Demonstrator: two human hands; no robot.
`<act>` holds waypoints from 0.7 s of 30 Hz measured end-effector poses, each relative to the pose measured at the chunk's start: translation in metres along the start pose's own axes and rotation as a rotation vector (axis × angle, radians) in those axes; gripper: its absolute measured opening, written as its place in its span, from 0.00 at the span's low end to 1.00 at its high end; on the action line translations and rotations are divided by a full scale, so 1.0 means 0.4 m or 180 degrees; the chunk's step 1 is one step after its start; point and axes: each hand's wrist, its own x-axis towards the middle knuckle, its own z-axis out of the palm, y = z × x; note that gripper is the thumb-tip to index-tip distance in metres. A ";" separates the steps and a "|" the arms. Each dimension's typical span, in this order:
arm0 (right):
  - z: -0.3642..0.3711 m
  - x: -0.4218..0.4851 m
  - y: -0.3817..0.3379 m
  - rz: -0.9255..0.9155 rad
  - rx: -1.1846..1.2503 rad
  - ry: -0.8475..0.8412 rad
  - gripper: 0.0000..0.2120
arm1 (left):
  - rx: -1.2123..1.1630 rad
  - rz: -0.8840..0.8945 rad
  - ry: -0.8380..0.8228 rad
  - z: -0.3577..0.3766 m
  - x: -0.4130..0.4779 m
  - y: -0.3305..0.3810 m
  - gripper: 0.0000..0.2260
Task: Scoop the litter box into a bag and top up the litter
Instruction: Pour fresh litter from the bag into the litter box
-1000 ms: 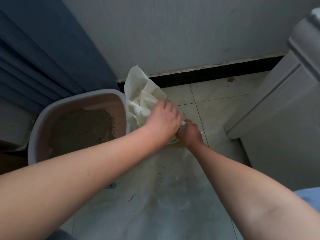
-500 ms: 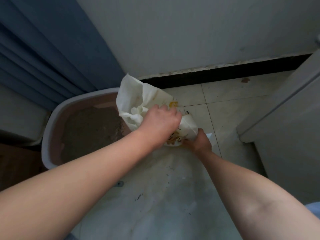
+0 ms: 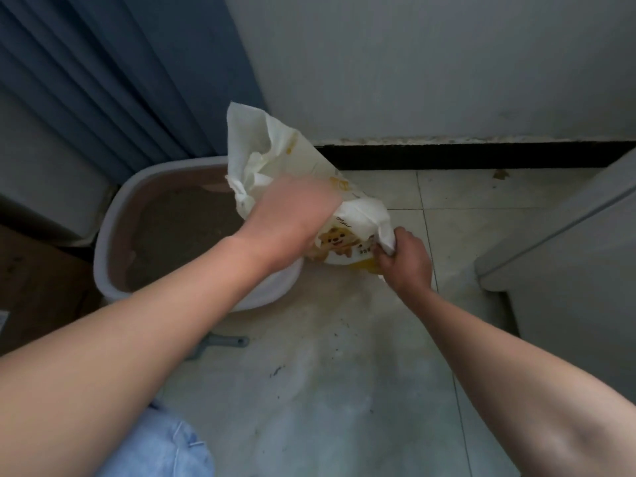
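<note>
Two hands are on the litter bag [image 3: 272, 156], which hangs tilted above the right-hand rim of the litter box [image 3: 103, 242]; its crumpled, opened top points up and back toward the wall, and its printed bottom end sits lower and nearer us. Our left hand [image 3: 292, 208] clutches the crushed middle of the bag, with its fingers wrapped over the far side and blurred; our right hand [image 3: 406, 259] pinches the lower corner in a tight curl of fingers and thumb. The grey litter [image 3: 186, 228] lies shallow in the box.

We judge the bag to be thin, soft film with no stiffness of its own; it folds wherever we squeeze it, and the slack upper part suggests it is far from full, so the weight should be modest and sit low near the right hand. Loose granules will shift suddenly once the bottom rises above the mouth. The film looks smooth enough to slip, so a gathered handful holds better than a flat pinch. We would keep the bottom corner bunched for lifting and hold the neck close to the opening to steer the flow inside the rim, not onto the floor [image 3: 344, 390], where the scoop [image 3: 223, 340] lies.
</note>
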 end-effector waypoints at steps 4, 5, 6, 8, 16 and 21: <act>-0.043 0.016 -0.055 -0.0287 -0.0070 0.0147 0.13 | -0.0009 -0.0187 0.0184 -0.006 0.008 -0.049 0.11; -0.052 0.020 -0.074 -0.0332 -0.0079 0.0179 0.12 | -0.0022 -0.0266 0.0197 -0.006 0.010 -0.060 0.12; -0.060 0.024 -0.094 -0.0369 -0.0105 0.0202 0.12 | -0.0050 -0.0327 0.0180 -0.006 0.012 -0.069 0.13; -0.079 0.028 -0.131 -0.0456 -0.0197 0.0210 0.12 | -0.0130 -0.0408 0.0037 -0.009 0.006 -0.081 0.15; -0.129 0.017 -0.228 -0.0616 -0.0578 0.0086 0.09 | -0.0354 -0.0954 -0.0178 0.043 -0.076 -0.174 0.11; -0.147 0.002 -0.258 -0.0461 -0.0697 0.0028 0.10 | -0.0501 -0.1080 0.0016 0.058 -0.087 -0.189 0.07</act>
